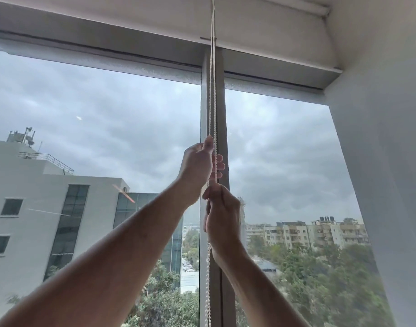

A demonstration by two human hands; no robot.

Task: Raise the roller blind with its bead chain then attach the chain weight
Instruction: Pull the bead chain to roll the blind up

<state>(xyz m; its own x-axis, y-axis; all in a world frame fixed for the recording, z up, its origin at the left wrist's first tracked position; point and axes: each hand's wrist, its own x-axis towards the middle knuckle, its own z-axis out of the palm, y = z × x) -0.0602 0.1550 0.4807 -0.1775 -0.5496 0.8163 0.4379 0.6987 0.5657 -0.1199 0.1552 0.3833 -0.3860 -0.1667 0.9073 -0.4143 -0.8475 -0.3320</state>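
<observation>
Overhead, both hands are working the bead chain (212, 90), stacked one above the other in front of the window mullion (222, 114).

Left hand (198, 165), the upper one: fingers are curling round the chain, thumb pointing up along it. Closed on the chain, as far as the back of the hand lets me see.

Right hand (222, 215), just below and nearly touching the left: fist is closing on the same chain, thumb and forefinger pinching it at the top of the fist.

Chain is running as two thin white strands, side by side, up from the hands to the slot in the ceiling recess. Below the right hand one beaded strand is hanging slack down the mullion and out of the bottom of view.

Handling, my judgement: light, limp, no stiffness of its own; beads are small and smooth, so likely slipping through a loose grip. A full pinch across several beads is looking safer than fingertips. Pulling one strand only, straight down, not sideways.

Roller blind (282, 67) is sitting rolled high, its bottom bar close under the recess, so the glass is mostly uncovered. Raising is looking nearly done.

Chain weight: not in view.
</observation>
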